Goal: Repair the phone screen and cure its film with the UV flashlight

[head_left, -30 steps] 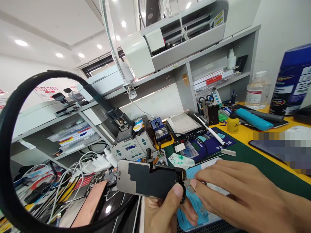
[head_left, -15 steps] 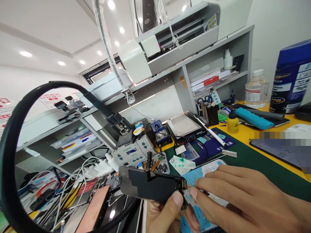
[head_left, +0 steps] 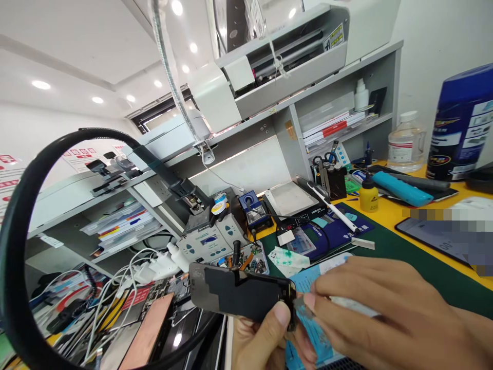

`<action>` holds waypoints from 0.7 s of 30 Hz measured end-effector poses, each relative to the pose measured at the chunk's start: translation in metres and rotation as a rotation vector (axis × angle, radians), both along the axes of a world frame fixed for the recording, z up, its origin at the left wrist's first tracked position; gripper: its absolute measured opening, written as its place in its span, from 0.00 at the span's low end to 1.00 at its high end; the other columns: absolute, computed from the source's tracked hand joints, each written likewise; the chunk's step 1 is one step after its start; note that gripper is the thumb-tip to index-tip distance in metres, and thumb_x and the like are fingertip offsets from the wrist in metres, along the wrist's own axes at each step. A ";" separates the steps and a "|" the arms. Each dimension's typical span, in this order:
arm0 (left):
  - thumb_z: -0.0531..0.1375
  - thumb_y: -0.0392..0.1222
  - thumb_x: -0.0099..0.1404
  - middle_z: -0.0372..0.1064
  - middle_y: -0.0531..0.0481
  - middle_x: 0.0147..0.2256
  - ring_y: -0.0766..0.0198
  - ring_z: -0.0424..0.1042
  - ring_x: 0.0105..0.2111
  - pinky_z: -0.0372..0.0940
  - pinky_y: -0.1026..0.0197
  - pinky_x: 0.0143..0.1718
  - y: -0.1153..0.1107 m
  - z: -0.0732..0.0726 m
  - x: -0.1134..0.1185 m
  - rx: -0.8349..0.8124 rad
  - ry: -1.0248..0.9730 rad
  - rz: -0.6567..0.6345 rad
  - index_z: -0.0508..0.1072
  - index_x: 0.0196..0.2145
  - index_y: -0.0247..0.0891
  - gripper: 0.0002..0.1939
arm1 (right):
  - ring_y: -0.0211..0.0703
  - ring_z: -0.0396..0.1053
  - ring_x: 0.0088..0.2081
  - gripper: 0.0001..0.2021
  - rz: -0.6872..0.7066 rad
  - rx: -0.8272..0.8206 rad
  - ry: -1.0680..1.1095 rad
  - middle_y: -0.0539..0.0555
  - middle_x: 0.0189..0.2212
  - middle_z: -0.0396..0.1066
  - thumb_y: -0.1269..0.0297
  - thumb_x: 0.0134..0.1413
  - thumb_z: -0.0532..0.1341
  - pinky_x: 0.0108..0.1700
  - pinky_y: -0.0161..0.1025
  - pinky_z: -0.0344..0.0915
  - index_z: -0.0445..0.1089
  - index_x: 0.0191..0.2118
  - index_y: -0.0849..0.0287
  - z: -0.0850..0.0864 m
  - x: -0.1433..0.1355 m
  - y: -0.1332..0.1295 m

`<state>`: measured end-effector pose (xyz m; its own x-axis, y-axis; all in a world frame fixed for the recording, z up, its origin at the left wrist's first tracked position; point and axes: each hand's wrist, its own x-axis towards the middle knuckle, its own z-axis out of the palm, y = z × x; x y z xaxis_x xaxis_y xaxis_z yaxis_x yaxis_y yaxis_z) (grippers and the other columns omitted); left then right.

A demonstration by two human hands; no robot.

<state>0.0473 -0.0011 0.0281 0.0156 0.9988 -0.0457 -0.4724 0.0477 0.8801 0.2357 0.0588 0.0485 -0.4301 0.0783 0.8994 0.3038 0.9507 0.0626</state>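
Note:
My left hand (head_left: 265, 339) holds a dark phone screen part (head_left: 246, 293) from below, with the thumb pressed on its right end near a small black and metallic area. Close to that end, my right hand (head_left: 385, 303) pinches a small thin grey piece (head_left: 304, 308) between thumb and finger. The grey piece touches or nearly touches the part's edge; exact contact is hard to see. Beneath the hands lies a light blue printed sheet (head_left: 308, 282), partly hidden by them.
A tray of small parts (head_left: 258, 259) sits behind the phone part. Further back are a repair station (head_left: 210, 241), a flat heating plate (head_left: 290, 198) and a yellow bottle (head_left: 368, 195). A phone (head_left: 435, 239) lies at right. A black hose (head_left: 15, 231) loops at left.
My right hand has shifted slightly, and the grey piece in its fingers is tilted differently. My left hand and the phone part are nearly unchanged.

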 end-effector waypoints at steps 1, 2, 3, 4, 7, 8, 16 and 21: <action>0.72 0.51 0.56 0.72 0.46 0.17 0.65 0.70 0.15 0.66 0.66 0.19 0.000 0.002 0.001 -0.025 0.011 0.021 0.83 0.34 0.34 0.15 | 0.40 0.76 0.31 0.08 -0.006 -0.045 0.048 0.51 0.32 0.79 0.70 0.68 0.57 0.36 0.38 0.70 0.74 0.40 0.57 0.002 0.000 0.004; 0.72 0.51 0.55 0.72 0.46 0.17 0.65 0.70 0.15 0.65 0.67 0.19 0.001 0.004 0.002 -0.053 0.023 0.047 0.83 0.34 0.33 0.16 | 0.38 0.75 0.31 0.06 -0.028 -0.132 0.095 0.50 0.31 0.79 0.71 0.66 0.59 0.36 0.36 0.70 0.74 0.39 0.57 0.004 0.000 0.009; 0.73 0.51 0.54 0.72 0.46 0.17 0.66 0.70 0.16 0.65 0.67 0.18 0.002 0.006 0.002 -0.082 0.036 0.078 0.83 0.33 0.32 0.17 | 0.37 0.75 0.30 0.05 -0.054 -0.240 0.126 0.50 0.31 0.78 0.71 0.64 0.60 0.34 0.34 0.69 0.74 0.37 0.57 0.006 0.001 0.013; 0.73 0.51 0.54 0.72 0.47 0.17 0.66 0.70 0.16 0.65 0.67 0.18 0.002 0.008 0.003 -0.107 0.047 0.109 0.83 0.33 0.31 0.18 | 0.37 0.73 0.28 0.05 -0.075 -0.360 0.122 0.49 0.29 0.78 0.70 0.64 0.61 0.30 0.33 0.67 0.74 0.36 0.57 0.008 0.002 0.018; 0.71 0.51 0.56 0.70 0.47 0.16 0.66 0.68 0.16 0.65 0.66 0.18 0.005 0.012 0.003 -0.137 0.087 0.173 0.82 0.34 0.28 0.19 | 0.37 0.69 0.22 0.09 -0.113 -0.688 -0.080 0.49 0.24 0.76 0.63 0.65 0.61 0.21 0.33 0.60 0.77 0.33 0.56 0.009 0.010 0.031; 0.70 0.51 0.57 0.71 0.47 0.17 0.65 0.68 0.16 0.65 0.66 0.18 0.006 0.012 0.003 -0.142 0.101 0.182 0.81 0.35 0.27 0.20 | 0.38 0.69 0.21 0.11 -0.106 -0.744 -0.170 0.49 0.23 0.75 0.62 0.65 0.61 0.20 0.33 0.58 0.77 0.32 0.56 0.007 0.013 0.035; 0.68 0.49 0.60 0.79 0.37 0.34 0.66 0.71 0.20 0.67 0.64 0.20 0.008 0.018 0.000 -0.086 0.131 0.240 0.79 0.38 0.26 0.20 | 0.43 0.70 0.23 0.06 -0.173 -0.806 -0.368 0.51 0.23 0.75 0.66 0.57 0.65 0.22 0.35 0.56 0.78 0.29 0.55 0.001 0.019 0.042; 0.67 0.50 0.62 0.77 0.41 0.27 0.65 0.70 0.21 0.67 0.64 0.22 0.006 0.017 0.002 -0.023 0.212 0.250 0.80 0.38 0.26 0.20 | 0.39 0.71 0.29 0.10 -0.121 -0.838 -0.252 0.50 0.29 0.74 0.56 0.64 0.62 0.30 0.34 0.65 0.76 0.36 0.55 0.017 0.008 0.029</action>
